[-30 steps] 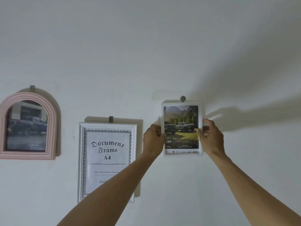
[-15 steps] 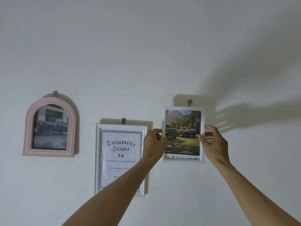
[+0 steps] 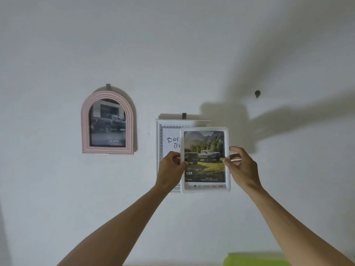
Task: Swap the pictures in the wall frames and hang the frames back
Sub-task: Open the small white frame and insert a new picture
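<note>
A small white frame (image 3: 205, 189) with a picture of two trucks in a green landscape is off the wall, held upright in front of me. My left hand (image 3: 170, 168) grips its left edge and my right hand (image 3: 241, 167) grips its right edge. Its bare wall hook (image 3: 257, 93) sits up and to the right. Behind the held frame hangs a white document frame (image 3: 160, 143), partly covered. A pink arched frame (image 3: 107, 121) with a dark truck picture hangs at the left.
The white wall (image 3: 172, 45) fills the view, with shadows of my arms at the right. A lime-green object (image 3: 255, 260) shows at the bottom edge.
The small white frame has come off its hook and moved down and away from the wall, now in front of the document frame. The view has shifted so that the frames sit further right.
</note>
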`<state>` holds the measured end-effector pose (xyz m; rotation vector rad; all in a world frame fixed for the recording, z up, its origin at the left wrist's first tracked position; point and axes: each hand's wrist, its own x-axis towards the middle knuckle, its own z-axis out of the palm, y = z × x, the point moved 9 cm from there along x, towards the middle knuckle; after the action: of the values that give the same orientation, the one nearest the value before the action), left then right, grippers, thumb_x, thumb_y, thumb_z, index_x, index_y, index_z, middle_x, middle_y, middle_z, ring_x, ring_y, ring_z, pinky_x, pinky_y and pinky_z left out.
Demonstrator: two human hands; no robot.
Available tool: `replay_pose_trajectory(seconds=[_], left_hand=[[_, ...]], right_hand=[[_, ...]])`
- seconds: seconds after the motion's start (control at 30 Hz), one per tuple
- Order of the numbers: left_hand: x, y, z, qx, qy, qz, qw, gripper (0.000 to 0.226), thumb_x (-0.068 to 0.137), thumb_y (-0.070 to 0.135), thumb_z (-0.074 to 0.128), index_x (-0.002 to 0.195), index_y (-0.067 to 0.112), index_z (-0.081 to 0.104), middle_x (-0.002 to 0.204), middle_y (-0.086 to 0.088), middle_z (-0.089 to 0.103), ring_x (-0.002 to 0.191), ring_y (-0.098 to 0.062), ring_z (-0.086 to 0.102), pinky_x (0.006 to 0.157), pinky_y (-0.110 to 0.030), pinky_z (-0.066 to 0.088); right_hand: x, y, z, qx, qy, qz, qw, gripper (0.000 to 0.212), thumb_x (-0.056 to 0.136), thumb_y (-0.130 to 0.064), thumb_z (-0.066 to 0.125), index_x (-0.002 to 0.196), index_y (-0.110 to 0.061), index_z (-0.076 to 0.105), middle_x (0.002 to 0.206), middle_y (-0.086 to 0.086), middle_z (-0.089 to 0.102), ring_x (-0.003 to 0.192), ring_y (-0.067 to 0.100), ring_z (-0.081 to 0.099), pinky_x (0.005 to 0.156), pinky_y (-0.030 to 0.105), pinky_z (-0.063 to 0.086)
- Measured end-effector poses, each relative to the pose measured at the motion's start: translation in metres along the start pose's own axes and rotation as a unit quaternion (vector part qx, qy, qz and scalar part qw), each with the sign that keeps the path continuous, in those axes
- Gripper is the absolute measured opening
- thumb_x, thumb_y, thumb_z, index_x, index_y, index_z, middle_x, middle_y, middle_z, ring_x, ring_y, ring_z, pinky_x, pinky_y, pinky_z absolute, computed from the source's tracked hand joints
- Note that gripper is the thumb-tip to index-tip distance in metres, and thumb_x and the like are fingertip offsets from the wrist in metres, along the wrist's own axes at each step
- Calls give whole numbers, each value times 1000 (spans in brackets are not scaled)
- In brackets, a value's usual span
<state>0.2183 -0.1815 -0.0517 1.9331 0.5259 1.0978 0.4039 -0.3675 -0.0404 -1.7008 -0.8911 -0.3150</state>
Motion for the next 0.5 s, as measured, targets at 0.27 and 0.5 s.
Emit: replay_pose_trajectory(seconds=[0.27,0.5], left_hand=[[-52,-92,-67,17,-20,-81,996,22,88,23,67,107,16,59,97,3,67,87,-16,65,68,-22,45],[-123,-184,-105,62,-30,-161,984,22,90,23,64,109,16,55,102,3,63,90,-14,63,68,-22,46]], right_hand=[[-82,0,88,31,-62,58,996,40,88,-26,73,124,-24,58,97,-4,70,84,9,68,69,18,48],[-176,34,168,42,-135,138,980,41,89,-27,72,127,-25,56,99,-5,68,86,6,66,73,25,54]])
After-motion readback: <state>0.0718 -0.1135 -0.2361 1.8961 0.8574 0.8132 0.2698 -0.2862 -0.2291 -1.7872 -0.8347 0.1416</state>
